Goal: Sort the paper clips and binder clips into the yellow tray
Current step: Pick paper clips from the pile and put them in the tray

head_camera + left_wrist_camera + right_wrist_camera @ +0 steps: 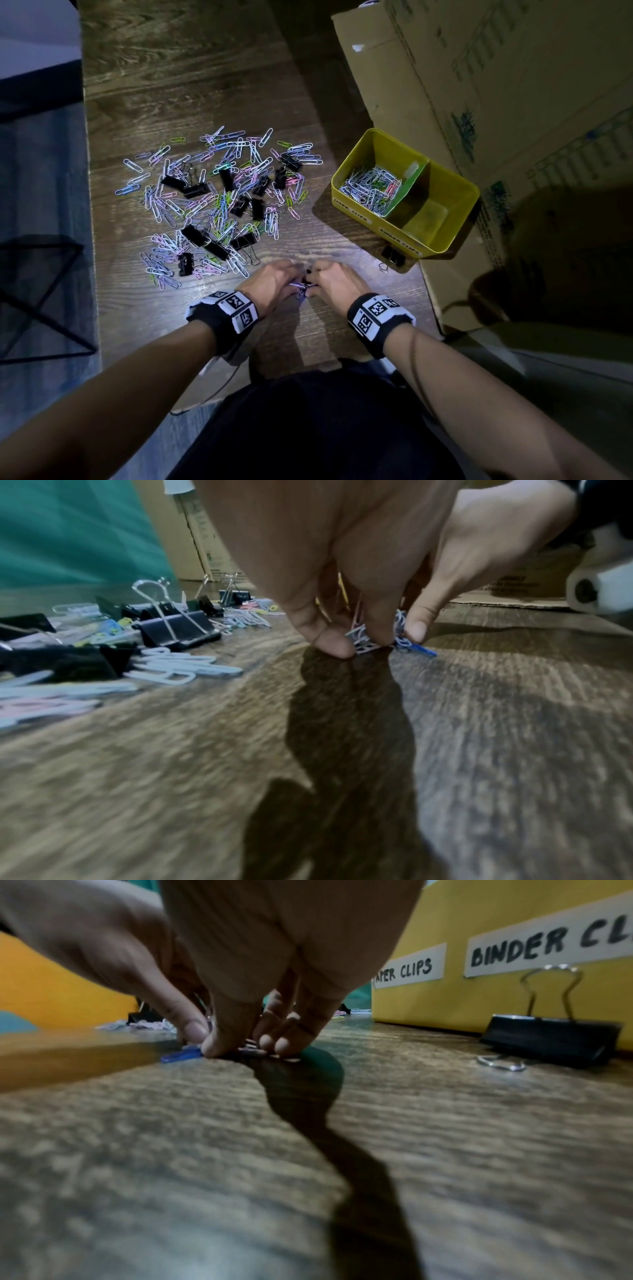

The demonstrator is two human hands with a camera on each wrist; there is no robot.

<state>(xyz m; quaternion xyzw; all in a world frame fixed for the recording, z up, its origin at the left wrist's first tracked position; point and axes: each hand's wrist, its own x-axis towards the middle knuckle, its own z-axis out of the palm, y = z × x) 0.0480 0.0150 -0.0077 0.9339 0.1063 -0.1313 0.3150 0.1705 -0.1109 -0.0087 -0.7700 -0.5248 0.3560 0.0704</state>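
i've got both hands at the desk's near edge, left hand point(274, 284) and right hand point(334, 286) each pinching 1 small bunch of paper clips point(380, 637). they're light, springy, slippery wire that tangles; i'd pinch them mid-bunch. yellow tray point(455, 226) sits toward the right edge.

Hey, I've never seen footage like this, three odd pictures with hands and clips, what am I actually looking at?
No machine here: a person wears three cameras. The big top-down picture comes from the head; the two low, close ones come from each wrist, looking along the fingers. On the wooden table lies a mixed pile of paper clips and black binder clips. At the right stands a yellow tray with two labelled compartments; only the paper clip side is filled. One binder clip sits outside, against the tray's front. The left hand and right hand meet near the table edge, together pinching a small bunch of paper clips.
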